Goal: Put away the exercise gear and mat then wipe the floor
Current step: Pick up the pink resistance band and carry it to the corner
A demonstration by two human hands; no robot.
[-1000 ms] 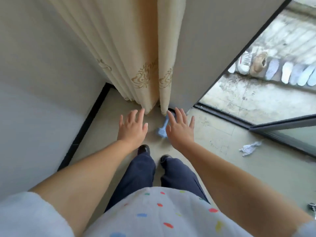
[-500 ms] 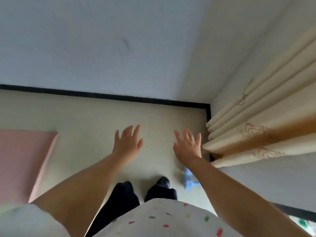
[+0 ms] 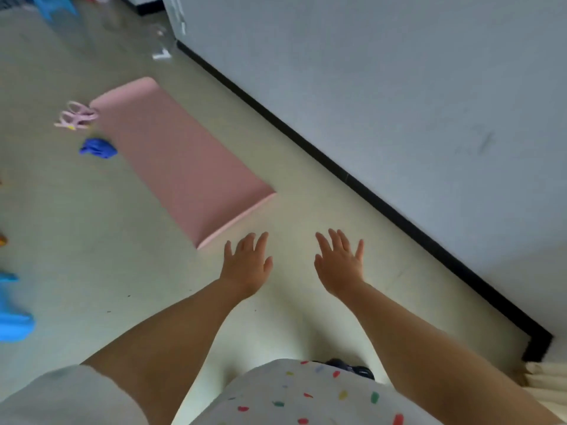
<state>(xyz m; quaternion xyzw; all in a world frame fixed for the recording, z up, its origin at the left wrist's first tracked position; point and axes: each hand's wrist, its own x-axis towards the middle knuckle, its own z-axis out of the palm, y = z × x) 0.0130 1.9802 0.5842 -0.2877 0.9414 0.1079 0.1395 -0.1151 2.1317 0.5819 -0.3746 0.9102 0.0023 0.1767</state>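
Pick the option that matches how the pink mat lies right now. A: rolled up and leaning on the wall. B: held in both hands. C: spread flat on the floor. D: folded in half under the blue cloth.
C: the pink mat lies unrolled and flat on the floor, apart from the wall, while the left hand and the right hand are open and hold nothing.

Bare floor [image 3: 76,240] lies open beside mat [image 3: 178,154].

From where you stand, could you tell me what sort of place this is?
Probably a room at home used for exercise: a flat pink exercise mat lies unrolled on the pale tiled floor, beside a pink looped resistance band.
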